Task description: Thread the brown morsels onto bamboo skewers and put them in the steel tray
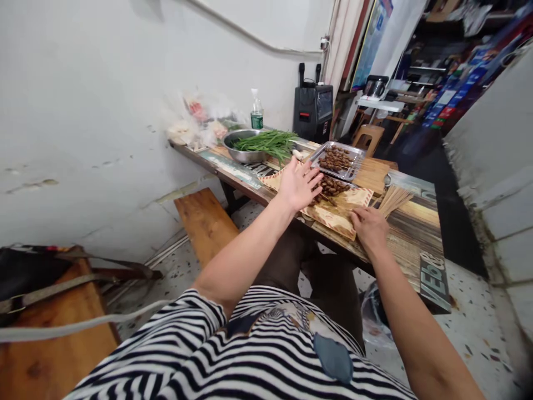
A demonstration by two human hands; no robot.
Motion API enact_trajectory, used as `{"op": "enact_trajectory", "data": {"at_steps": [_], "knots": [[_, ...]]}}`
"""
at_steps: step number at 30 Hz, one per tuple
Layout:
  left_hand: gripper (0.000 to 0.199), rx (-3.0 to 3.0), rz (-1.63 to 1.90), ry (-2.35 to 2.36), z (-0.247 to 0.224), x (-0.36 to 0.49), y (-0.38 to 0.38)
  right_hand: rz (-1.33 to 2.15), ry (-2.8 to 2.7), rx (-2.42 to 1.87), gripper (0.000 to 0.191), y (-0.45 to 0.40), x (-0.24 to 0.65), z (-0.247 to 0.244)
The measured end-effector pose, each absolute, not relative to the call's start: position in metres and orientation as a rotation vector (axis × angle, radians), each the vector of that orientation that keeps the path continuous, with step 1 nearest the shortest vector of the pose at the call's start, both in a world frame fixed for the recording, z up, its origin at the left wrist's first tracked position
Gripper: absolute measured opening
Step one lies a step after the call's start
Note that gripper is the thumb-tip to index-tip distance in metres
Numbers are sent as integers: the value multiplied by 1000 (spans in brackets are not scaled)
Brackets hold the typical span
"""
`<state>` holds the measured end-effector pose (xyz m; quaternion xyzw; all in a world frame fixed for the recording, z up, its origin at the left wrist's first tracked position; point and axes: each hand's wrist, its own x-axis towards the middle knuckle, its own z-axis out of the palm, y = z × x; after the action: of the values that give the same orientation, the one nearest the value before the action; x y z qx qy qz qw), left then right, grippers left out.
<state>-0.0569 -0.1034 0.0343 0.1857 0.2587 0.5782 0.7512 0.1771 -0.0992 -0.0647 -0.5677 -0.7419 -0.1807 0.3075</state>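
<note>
My left hand [297, 184] is raised over the near side of the table, palm up and fingers spread, with nothing in it. Behind it, a heap of small, dark brown, rounded food pieces [335, 185] lies on a patterned tan sheet [333, 216]. My right hand [370, 225] rests at the sheet's right edge, its fingers curled together; whatever they may hold is hidden. Just beyond that hand lies a bundle of thin wooden skewers [393, 201]. A metal tray [355, 173] farther back carries skewered brown pieces.
A steel bowl [238, 155] of long green vegetables stands at the back left, near plastic bags [204, 125] and a green-labelled bottle [257, 118]. A black speaker [314, 114] is by the wall. Wooden benches [208, 222] are at left; a plastic-lined bin [375, 316] sits under the table.
</note>
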Motion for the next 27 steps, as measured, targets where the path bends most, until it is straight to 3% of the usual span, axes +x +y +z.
{"op": "enact_trajectory", "data": {"at_steps": [5, 11, 27], "knots": [[47, 294, 1256, 419, 17, -85, -90, -612, -1822, -1610, 33, -153, 217, -53], [50, 234, 1221, 411, 9, -97, -71, -809, -1477, -1926, 36, -216, 243, -80], [43, 552, 788, 318, 42, 57, -127, -470, -1313, -2373, 49, -213, 220, -75]]}}
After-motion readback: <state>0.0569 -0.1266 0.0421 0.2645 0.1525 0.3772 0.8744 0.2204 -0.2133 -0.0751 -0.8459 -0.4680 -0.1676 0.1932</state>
